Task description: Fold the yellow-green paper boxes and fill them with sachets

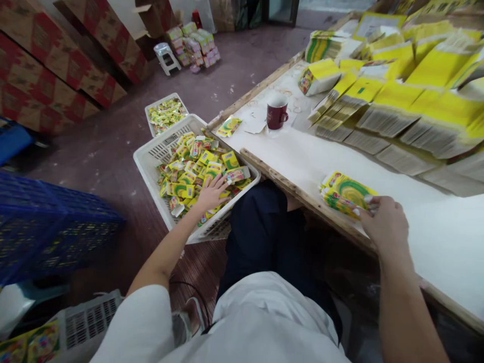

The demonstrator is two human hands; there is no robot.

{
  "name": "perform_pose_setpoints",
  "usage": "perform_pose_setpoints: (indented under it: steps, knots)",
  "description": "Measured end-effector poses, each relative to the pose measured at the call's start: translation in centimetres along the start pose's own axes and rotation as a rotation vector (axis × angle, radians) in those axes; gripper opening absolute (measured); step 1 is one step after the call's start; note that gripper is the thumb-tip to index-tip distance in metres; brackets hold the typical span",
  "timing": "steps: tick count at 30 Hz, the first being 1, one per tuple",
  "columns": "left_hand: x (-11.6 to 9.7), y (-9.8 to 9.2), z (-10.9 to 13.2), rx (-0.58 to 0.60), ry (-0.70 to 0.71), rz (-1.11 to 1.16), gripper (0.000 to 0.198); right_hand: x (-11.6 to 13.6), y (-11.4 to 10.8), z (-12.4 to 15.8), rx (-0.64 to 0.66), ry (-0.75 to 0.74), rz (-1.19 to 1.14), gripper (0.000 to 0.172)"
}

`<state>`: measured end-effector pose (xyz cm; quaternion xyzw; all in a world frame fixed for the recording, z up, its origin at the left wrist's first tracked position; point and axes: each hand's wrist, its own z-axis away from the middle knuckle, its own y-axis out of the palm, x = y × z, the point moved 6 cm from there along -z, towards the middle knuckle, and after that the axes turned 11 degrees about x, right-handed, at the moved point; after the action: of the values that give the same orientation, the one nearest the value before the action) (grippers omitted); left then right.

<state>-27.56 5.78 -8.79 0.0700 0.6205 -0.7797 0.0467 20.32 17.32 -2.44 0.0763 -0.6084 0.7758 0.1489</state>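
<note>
My left hand lies over small yellow-green boxes heaped in a white plastic basket. Its fingers are spread, touching the top of the heap. It does not appear to grip any box. On the white tabletop, close to its wooden edge, my right hand grips the near right end of a small stack of flat yellow-green cartons. White coverings show on the tips of its thumb and fingers. How many cartons it pinches cannot be made out.
A maroon mug stands on the table near a yellow packet. Bundles of flat yellow cartons fill the far right. A second basket, blue crates and stacked cardboard boxes occupy the floor leftward.
</note>
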Motion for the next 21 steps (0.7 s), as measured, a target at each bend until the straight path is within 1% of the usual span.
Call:
perform_pose_setpoints:
  steps: [3, 6, 8, 10, 12, 14, 16, 19, 21]
  knots:
    - [3.7, -1.4, -1.3, -0.014, -0.095, -0.065, 0.068, -0.3, 0.2, -0.1, -0.025, -0.002, -0.022, 0.038]
    - [7.5, -3.4, -3.0, -0.02, -0.207, -0.095, 0.078, -0.6, 0.4, -0.3, -0.043, -0.005, -0.02, 0.039]
    - [9.9, -4.8, -4.2, -0.012, -0.288, -0.096, 0.087, -0.7, 0.6, -0.4, -0.033, 0.003, -0.009, 0.039]
    - [12.0, -6.0, -5.1, -0.008, -0.381, -0.083, 0.099, -0.7, 0.6, -0.4, -0.018, 0.01, -0.004, 0.039]
    - [13.6, -7.0, -5.6, -0.011, -0.485, -0.057, 0.109, -0.6, 0.6, -0.4, -0.006, 0.02, -0.01, 0.038]
    - [14.6, -7.5, -5.7, -0.016, -0.574, -0.025, 0.112, -0.5, 0.5, -0.3, 0.0, 0.03, -0.023, 0.037]
    - [15.0, -7.6, -5.3, -0.024, -0.622, 0.002, 0.11, -0.5, 0.4, -0.2, -0.002, 0.035, -0.029, 0.036]
    - [14.7, -7.4, -4.2, -0.059, -0.641, 0.026, 0.101, -0.5, 0.3, -0.1, -0.039, 0.027, -0.039, 0.036]
    - [14.0, -6.8, -3.1, -0.077, -0.639, 0.042, 0.092, -0.7, 0.3, 0.1, -0.068, 0.018, -0.061, 0.037]
